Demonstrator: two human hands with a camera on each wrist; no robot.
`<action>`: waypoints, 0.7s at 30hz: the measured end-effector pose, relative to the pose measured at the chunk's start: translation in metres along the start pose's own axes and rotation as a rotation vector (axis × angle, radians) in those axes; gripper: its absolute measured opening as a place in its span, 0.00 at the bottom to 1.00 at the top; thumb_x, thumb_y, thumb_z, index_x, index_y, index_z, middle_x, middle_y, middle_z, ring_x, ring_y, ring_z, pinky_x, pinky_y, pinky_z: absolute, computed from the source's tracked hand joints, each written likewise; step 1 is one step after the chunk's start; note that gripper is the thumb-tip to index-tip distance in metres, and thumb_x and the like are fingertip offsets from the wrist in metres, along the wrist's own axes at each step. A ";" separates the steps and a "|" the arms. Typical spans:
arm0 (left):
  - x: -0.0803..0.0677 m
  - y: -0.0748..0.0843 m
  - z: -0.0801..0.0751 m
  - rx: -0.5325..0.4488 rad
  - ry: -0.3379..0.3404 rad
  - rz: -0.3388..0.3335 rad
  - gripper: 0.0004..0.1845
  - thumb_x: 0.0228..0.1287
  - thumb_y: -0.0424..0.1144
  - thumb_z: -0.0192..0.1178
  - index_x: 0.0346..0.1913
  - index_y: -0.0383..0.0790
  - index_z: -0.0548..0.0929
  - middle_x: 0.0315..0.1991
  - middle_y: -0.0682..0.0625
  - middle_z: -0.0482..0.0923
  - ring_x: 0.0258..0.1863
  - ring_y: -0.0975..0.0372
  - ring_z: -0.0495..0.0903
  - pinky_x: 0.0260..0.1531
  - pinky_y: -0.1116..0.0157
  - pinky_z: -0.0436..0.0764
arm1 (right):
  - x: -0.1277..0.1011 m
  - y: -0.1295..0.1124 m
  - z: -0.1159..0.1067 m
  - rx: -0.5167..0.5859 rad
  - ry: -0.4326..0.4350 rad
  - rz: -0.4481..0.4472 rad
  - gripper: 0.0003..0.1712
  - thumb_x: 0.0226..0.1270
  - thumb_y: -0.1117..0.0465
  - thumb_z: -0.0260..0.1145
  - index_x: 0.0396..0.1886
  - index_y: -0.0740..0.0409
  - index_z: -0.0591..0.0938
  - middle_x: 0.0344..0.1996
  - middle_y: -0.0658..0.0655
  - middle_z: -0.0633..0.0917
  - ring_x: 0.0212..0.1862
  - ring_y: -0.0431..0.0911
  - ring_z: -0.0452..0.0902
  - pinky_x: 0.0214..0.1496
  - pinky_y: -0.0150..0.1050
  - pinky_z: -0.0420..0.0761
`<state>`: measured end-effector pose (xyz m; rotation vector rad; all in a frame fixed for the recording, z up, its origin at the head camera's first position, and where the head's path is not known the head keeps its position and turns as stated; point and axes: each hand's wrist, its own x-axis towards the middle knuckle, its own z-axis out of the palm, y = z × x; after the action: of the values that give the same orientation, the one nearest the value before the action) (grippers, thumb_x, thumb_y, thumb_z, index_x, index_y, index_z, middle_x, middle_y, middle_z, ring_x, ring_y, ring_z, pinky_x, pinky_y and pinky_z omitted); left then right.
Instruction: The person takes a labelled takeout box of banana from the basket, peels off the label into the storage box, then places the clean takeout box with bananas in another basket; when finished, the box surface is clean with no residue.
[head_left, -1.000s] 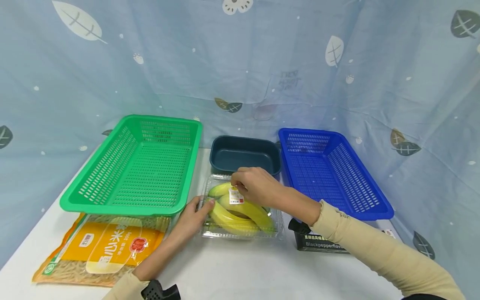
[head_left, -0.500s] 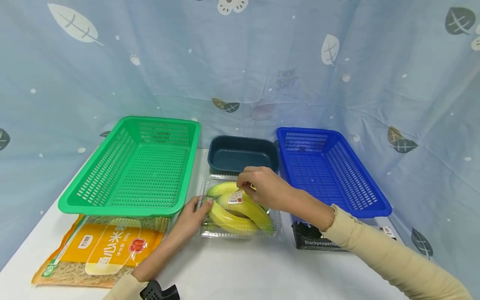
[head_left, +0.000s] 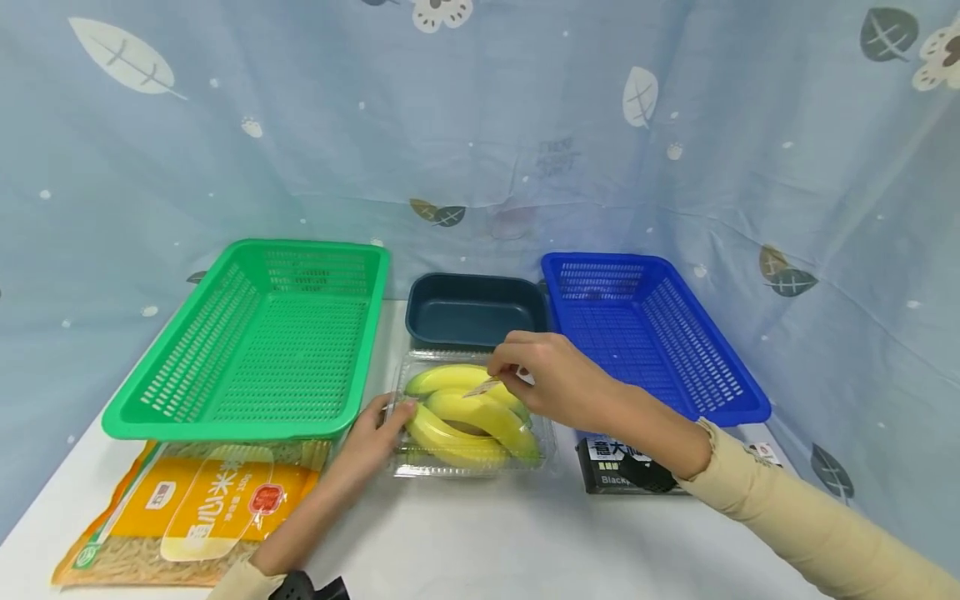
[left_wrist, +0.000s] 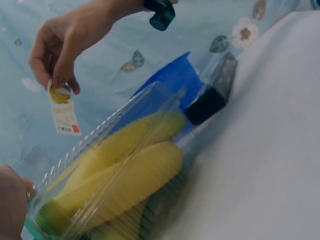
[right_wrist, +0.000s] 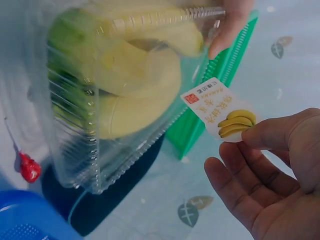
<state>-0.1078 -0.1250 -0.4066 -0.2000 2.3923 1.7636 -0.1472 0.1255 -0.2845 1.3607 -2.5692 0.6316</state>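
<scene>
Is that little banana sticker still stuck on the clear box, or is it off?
Off. The right hand pinches the small white banana label in the air, apart from the clear plastic box of bananas, which the left hand touches.

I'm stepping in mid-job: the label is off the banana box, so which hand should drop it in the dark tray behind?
Probably the right. The right hand already pinches the label, lifted clear of the clear banana box, with the dark tray just behind it. The left hand rests on the box's left end, steadying it.
</scene>
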 end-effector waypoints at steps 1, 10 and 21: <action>-0.003 0.001 0.000 0.023 0.007 0.018 0.41 0.64 0.60 0.52 0.69 0.35 0.56 0.54 0.33 0.71 0.48 0.47 0.74 0.46 0.53 0.76 | -0.004 -0.001 -0.002 0.001 0.007 0.000 0.08 0.59 0.71 0.65 0.35 0.55 0.84 0.33 0.47 0.80 0.35 0.36 0.75 0.35 0.27 0.78; -0.053 0.028 0.008 0.376 0.018 0.312 0.50 0.63 0.63 0.52 0.73 0.35 0.39 0.72 0.37 0.39 0.70 0.46 0.43 0.64 0.43 0.51 | -0.034 -0.014 -0.027 -0.033 0.096 -0.006 0.10 0.57 0.71 0.67 0.34 0.52 0.83 0.34 0.44 0.80 0.34 0.34 0.75 0.32 0.25 0.76; -0.067 0.079 -0.024 0.405 -0.010 0.421 0.37 0.62 0.59 0.56 0.70 0.53 0.56 0.69 0.52 0.54 0.64 0.50 0.61 0.54 0.45 0.70 | -0.041 -0.020 -0.044 -0.054 0.168 -0.061 0.10 0.54 0.72 0.69 0.34 0.54 0.83 0.35 0.47 0.81 0.36 0.36 0.78 0.35 0.26 0.78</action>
<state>-0.0592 -0.1237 -0.3122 0.3864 2.8707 1.3516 -0.1095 0.1654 -0.2531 1.3048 -2.3863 0.6323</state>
